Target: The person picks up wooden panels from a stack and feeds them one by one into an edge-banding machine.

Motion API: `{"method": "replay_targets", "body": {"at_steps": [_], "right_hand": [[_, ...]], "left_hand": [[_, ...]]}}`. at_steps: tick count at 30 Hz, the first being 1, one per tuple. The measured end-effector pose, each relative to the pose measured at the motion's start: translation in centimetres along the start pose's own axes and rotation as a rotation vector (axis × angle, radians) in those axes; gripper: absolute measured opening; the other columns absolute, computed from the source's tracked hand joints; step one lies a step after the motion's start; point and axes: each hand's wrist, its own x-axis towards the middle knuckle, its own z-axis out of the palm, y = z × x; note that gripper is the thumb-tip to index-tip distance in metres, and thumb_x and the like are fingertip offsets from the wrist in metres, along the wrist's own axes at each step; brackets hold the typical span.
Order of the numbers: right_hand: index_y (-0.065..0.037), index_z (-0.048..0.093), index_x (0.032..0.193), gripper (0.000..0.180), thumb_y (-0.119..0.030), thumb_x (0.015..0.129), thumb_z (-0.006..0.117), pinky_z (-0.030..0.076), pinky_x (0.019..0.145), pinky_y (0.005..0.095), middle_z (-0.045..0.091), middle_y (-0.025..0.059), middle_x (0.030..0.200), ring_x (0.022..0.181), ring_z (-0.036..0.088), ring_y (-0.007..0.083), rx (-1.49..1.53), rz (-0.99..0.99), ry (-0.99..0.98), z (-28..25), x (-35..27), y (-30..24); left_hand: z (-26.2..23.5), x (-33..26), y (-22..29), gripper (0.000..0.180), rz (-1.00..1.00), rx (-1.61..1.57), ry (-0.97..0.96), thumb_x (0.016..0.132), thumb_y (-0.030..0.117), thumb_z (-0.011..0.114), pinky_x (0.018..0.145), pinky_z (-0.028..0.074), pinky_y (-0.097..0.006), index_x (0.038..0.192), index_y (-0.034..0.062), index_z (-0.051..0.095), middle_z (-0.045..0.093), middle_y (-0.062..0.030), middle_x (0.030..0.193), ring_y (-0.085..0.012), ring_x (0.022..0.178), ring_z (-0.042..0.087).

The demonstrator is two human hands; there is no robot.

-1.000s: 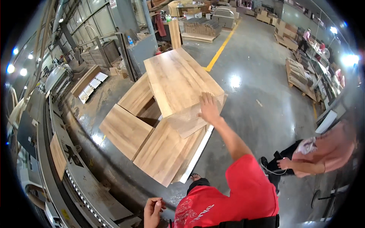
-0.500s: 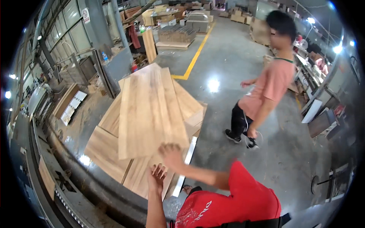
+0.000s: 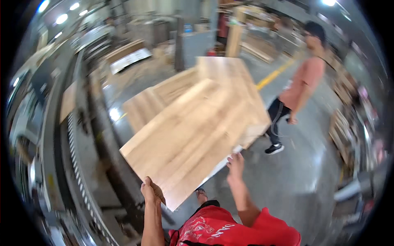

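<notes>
Workshop concrete floor (image 3: 295,180), stacked wood panels (image 3: 193,135)

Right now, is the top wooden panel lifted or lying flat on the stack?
Lifted and tilted: the wooden panel is gripped at its near edge by the left hand and right hand, above the stack.

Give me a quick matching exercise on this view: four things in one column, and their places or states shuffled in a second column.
Things:
1. left hand
2. right hand
3. wooden panel
4. standing person

Places or states:
A. lifted and tilted, over other panels
B. grips the panel's near corner
C. on the floor to the right, in a pink shirt
D. touches the panel's near right edge

Pairs: 1-B, 2-D, 3-A, 4-C
</notes>
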Motion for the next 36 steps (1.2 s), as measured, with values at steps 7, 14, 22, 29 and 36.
{"method": "replay_targets", "body": {"at_steps": [7,14,22,29,36], "right_hand": [[-0.010,0.037,0.136,0.065,-0.056,0.090,0.035,0.036,0.100,0.0501,0.045,0.0118,0.134,0.121,0.043,0.0324,0.294,0.624,-0.640,3.2,-9.0,5.3],[-0.012,0.046,0.130,0.060,-0.055,0.089,0.038,0.038,0.099,0.0502,0.053,0.0091,0.125,0.114,0.049,0.0308,-0.172,1.023,-0.798,4.3,-23.3,17.4],[-0.011,0.045,0.131,0.060,-0.054,0.089,0.040,0.036,0.100,0.0498,0.052,0.0102,0.126,0.116,0.047,0.0324,-0.590,1.244,-1.032,7.9,-36.2,29.0],[-0.008,0.048,0.124,0.044,-0.039,0.092,0.047,0.041,0.096,0.0463,0.055,0.0096,0.122,0.112,0.051,0.0308,-0.620,1.279,-1.216,8.1,-45.9,34.3],[-0.007,0.045,0.127,0.047,-0.040,0.094,0.046,0.039,0.098,0.0491,0.050,0.0113,0.127,0.116,0.048,0.0316,-0.778,1.106,-1.270,9.6,-49.3,37.3]], "left_hand": [[-24.4,-5.8,2.0,0.037,0.470,0.375,0.451,0.089,0.028,0.057,0.069,0.045,-0.033,0.092,-0.0087,0.058,0.061,-0.0124,0.078,-0.0183,0.072,0.056],[-43.5,-23.2,-2.2,0.045,0.456,0.336,1.034,0.085,0.037,0.061,0.069,0.046,-0.037,0.087,-0.0070,0.058,0.063,-0.0187,0.079,-0.0253,0.072,0.059],[-51.3,-34.7,-15.3,0.040,0.414,-0.164,1.473,0.086,0.035,0.062,0.072,0.045,-0.030,0.096,-0.0033,0.057,0.061,-0.0103,0.089,-0.0167,0.079,0.055],[-54.6,-37.9,-17.0,0.042,0.388,-0.395,1.542,0.086,0.036,0.063,0.073,0.045,-0.028,0.099,-0.0029,0.055,0.060,-0.0099,0.094,-0.0146,0.083,0.055],[-58.2,-36.9,-17.6,0.045,0.330,-0.413,1.496,0.087,0.035,0.062,0.077,0.044,-0.030,0.107,-0.0041,0.052,0.059,-0.0119,0.100,-0.0169,0.088,0.055]]}}
